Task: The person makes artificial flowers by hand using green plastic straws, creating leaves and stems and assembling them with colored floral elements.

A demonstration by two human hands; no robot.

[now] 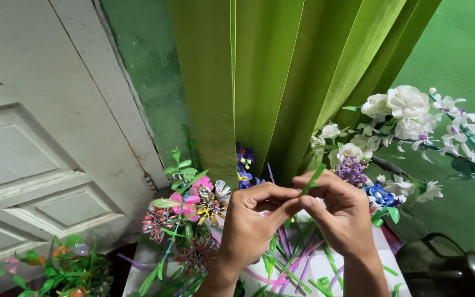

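Observation:
My left hand and my right hand meet at the fingertips in the lower middle of the view. Between them they pinch a thin green strip that sticks up and to the right from my right thumb and forefinger. Below the hands lies a white surface strewn with several green, pink and purple strips. A bunch of pink and multicoloured handmade flowers stands just left of my left hand.
White and purple artificial flowers spread at the right. A green curtain hangs behind, between a white panelled door and a green wall. A dark kettle-like vessel sits at bottom right; more small flowers at bottom left.

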